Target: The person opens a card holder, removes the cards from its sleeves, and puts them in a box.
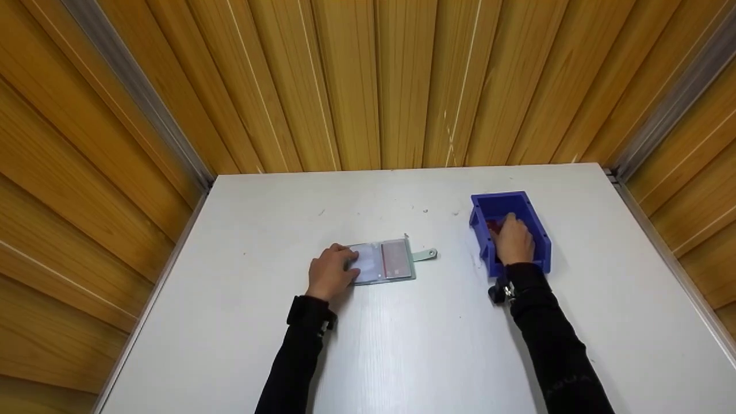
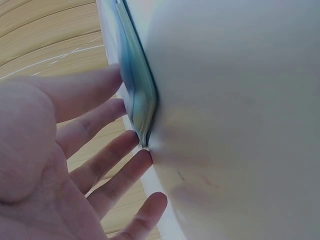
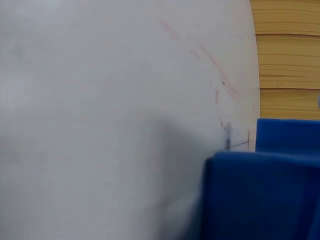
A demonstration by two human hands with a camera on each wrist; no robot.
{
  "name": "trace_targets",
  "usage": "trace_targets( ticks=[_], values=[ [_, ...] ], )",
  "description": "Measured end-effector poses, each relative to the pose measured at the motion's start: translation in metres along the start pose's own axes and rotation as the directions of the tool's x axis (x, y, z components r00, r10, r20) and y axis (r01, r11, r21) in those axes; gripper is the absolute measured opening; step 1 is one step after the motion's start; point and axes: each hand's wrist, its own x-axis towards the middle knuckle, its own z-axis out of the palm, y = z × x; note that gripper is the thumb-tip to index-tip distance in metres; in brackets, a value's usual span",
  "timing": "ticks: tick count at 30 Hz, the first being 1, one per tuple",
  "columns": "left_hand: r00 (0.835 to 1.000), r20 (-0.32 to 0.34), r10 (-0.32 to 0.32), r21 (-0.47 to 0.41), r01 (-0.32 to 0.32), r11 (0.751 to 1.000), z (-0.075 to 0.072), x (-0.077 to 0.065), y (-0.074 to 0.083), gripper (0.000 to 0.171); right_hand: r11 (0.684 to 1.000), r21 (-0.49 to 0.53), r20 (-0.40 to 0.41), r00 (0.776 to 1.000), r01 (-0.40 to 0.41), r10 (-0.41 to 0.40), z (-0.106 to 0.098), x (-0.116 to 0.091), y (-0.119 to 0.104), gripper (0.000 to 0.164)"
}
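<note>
A card holder (image 1: 368, 264) with clear sleeves and a pale green edge lies spread flat on the table. Its snap strap (image 1: 425, 255) points right, and a greyish card with a red edge (image 1: 397, 259) shows in its right half. My left hand (image 1: 332, 273) rests at the holder's left end; in the left wrist view its thumb and fingertips touch the holder (image 2: 137, 80), fingers fairly straight. Inside a blue bin (image 1: 537, 227) is my right hand (image 1: 514, 241), fingers pointing down beside something red (image 1: 493, 226). Its grip is hidden there; the right wrist view shows only the bin's wall (image 3: 260, 195).
The white table (image 1: 402, 356) has small marks and specks on it. Wood-patterned panels (image 1: 356, 86) stand behind the table and at both sides, with grey metal posts at the corners. The bin stands right of the holder, with a gap between them.
</note>
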Motion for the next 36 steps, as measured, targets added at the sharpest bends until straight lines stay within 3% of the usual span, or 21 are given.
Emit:
trace_targets(
  ticks=[10,15,19,23,26,29,32,36],
  values=[
    [1.0,0.008,0.002,-0.007,-0.002,1.0,0.0,0.0,0.0,0.035,0.997,0.071,0.001,1.0,-0.025,0.025,-0.003,0.001,0.002,0.045],
    [1.0,0.002,0.026,-0.007,-0.026,1.0,0.0,0.0,0.0,0.035,0.982,0.19,-0.087,0.995,-0.023,0.04,-0.016,0.004,-0.006,0.04],
    [1.0,0.003,0.014,-0.008,-0.014,1.0,-0.002,-0.001,0.0,0.035,0.957,0.285,-0.197,0.98,0.058,-0.001,-0.029,0.007,-0.029,0.035],
    [1.0,0.0,0.0,-0.014,0.0,1.0,-0.003,0.0,0.0,0.034,0.909,0.354,-0.223,0.964,0.22,-0.146,-0.033,0.002,-0.062,0.028],
    [1.0,0.002,0.01,-0.011,-0.01,1.0,-0.002,0.002,0.0,0.035,0.867,0.372,-0.151,0.943,0.332,-0.296,-0.027,-0.004,-0.083,0.023],
    [1.0,0.006,0.025,-0.001,-0.025,1.0,-0.002,0.003,-0.001,0.035,0.843,0.379,-0.019,0.914,0.383,-0.406,-0.014,-0.011,-0.097,0.022],
    [1.0,0.001,0.031,0.013,-0.031,0.999,-0.001,0.004,-0.002,0.035,0.846,0.356,0.146,0.871,0.396,-0.469,0.005,-0.018,-0.103,0.028],
    [1.0,0.003,0.03,0.01,-0.03,1.0,0.0,0.003,-0.002,0.035,0.87,0.282,0.364,0.794,0.405,-0.487,0.028,-0.026,-0.105,0.041]
  ],
)
